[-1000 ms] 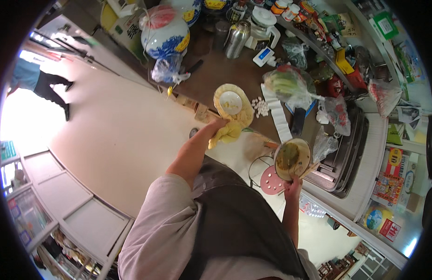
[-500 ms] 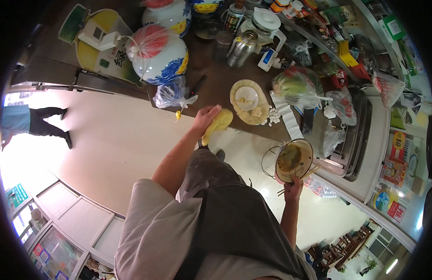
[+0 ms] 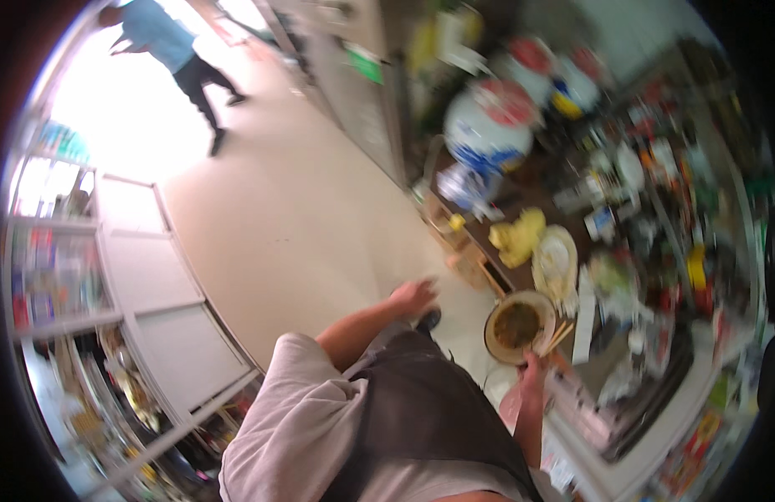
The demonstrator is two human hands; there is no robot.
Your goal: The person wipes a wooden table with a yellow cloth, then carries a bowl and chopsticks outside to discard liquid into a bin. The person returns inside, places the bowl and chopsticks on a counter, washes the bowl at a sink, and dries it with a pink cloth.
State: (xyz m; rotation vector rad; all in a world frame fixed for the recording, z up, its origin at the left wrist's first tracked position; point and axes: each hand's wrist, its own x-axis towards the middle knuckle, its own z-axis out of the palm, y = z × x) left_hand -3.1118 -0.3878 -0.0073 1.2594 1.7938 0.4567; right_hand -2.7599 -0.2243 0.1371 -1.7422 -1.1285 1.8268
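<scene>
A round, pale bowl (image 3: 491, 328) with dark-flecked, brownish soup inside is gripped at its near rim by my right hand (image 3: 534, 368), whose fingers are closed. Light wooden chopsticks (image 3: 560, 335) stick out beside that hand, over the bowl's right side. My left hand (image 3: 415, 297) hangs over the floor left of the bowl, empty and slightly blurred, with its fingers apart. On the dark table, a crumpled yellow cloth (image 3: 519, 238) lies beside a yellowish woven-rimmed plate (image 3: 569, 284). Whether the right fingers also grip the chopsticks is hard to make out.
Blue-and-white jars (image 3: 479, 125) with red tops and a clear plastic bag (image 3: 464, 186) stand at the table's far end. Bags, bottles and small packages crowd its right side, with a long white strip (image 3: 585, 318) near the plate. A person in blue (image 3: 157, 38) stands far left by a bright doorway.
My left hand has let go of the yellow cloth, which now lies on the table, and has drawn back. The view has turned leftward. The bowl stays in my right hand.
</scene>
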